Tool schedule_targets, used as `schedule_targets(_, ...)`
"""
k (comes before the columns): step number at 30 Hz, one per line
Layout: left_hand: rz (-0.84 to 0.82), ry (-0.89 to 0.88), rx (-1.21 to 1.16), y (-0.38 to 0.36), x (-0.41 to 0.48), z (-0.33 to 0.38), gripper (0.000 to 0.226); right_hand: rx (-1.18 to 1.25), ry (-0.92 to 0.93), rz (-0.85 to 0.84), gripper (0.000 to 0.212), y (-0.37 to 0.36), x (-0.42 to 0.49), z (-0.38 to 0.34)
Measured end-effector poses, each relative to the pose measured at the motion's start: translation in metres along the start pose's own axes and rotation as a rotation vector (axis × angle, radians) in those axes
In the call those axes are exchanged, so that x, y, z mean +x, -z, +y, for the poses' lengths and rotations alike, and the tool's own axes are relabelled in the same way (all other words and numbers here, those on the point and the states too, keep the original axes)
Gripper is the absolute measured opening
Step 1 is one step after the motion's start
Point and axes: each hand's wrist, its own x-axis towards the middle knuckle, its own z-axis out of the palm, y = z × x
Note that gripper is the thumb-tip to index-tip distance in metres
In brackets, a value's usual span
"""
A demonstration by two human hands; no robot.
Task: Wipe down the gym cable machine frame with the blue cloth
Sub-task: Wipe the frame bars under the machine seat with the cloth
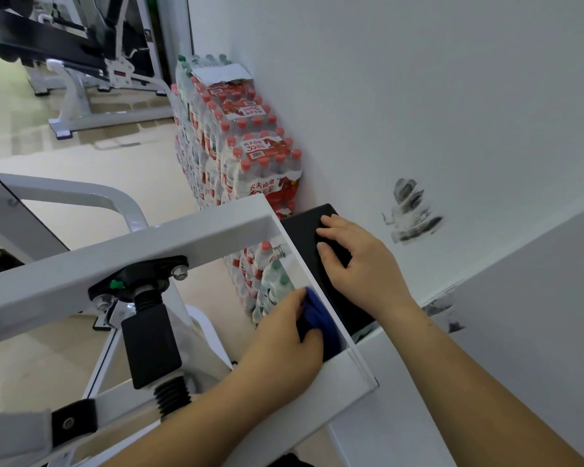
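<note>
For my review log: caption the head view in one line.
Left hand holds blue cloth against white frame; right hand rests on black panel.

The left grip (284,345), a bare hand, curls fingers and thumb round a bunched dark blue cloth (314,321). The right grip (361,264), just beyond it, lies palm down with fingers nearly straight, slightly spread. The bare left forearm (189,426) and bare right forearm (486,382) both stretch forward, converging.
</note>
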Motion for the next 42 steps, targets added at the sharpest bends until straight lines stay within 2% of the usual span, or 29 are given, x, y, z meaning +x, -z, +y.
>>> schedule_targets(2,-0.013,-0.021,-0.035,-0.001,0.002,-0.001,0.044,-0.001,-0.001,-0.003,0.031,0.0,0.001,0.0)
schedule_targets(5,0.032,-0.071,0.111,-0.001,0.005,0.0,0.04,0.0,-0.004,-0.007,0.031,0.001,0.001,0.0)
schedule_targets(7,0.089,-0.055,0.111,-0.001,0.01,-0.001,0.033,0.0,-0.005,-0.01,0.031,0.001,0.001,-0.001)
schedule_targets(12,0.189,0.129,0.02,0.001,0.031,-0.01,0.009,-0.003,-0.003,-0.016,0.032,0.002,0.0,-0.002)
schedule_targets(17,0.155,-0.011,0.067,-0.003,0.014,-0.008,0.01,0.0,-0.002,-0.009,0.031,0.002,0.0,-0.002)
schedule_targets(20,0.123,0.115,0.06,0.0,0.027,-0.009,0.01,-0.003,-0.006,-0.003,0.031,0.001,0.001,-0.002)
schedule_targets(23,0.013,0.271,0.089,-0.003,0.032,-0.006,0.008,-0.006,-0.005,-0.002,0.031,0.001,0.0,-0.002)
schedule_targets(26,-0.009,0.207,0.129,-0.004,0.018,-0.004,0.012,-0.004,-0.002,-0.002,0.03,0.002,0.001,-0.002)
schedule_targets(28,0.037,0.115,0.11,0.002,0.001,-0.001,0.014,-0.004,-0.003,0.001,0.03,0.001,0.002,-0.001)
schedule_targets(31,0.17,-0.215,0.08,0.003,-0.02,-0.003,0.013,0.002,0.002,0.006,0.03,0.0,0.002,0.0)
schedule_targets(33,0.221,-0.341,0.054,0.001,-0.026,-0.007,0.024,0.005,0.004,0.01,0.029,0.0,0.002,0.0)
schedule_targets(35,0.231,-0.288,0.001,0.0,-0.021,-0.01,0.041,0.008,0.006,0.014,0.029,0.0,0.002,0.0)
schedule_targets(38,0.129,-0.137,0.019,-0.001,-0.01,-0.005,0.064,0.009,-0.006,0.004,0.03,0.0,0.002,0.0)
schedule_targets(42,0.117,-0.109,0.038,-0.009,-0.003,0.005,0.049,0.004,-0.02,0.009,0.03,0.0,0.001,-0.002)
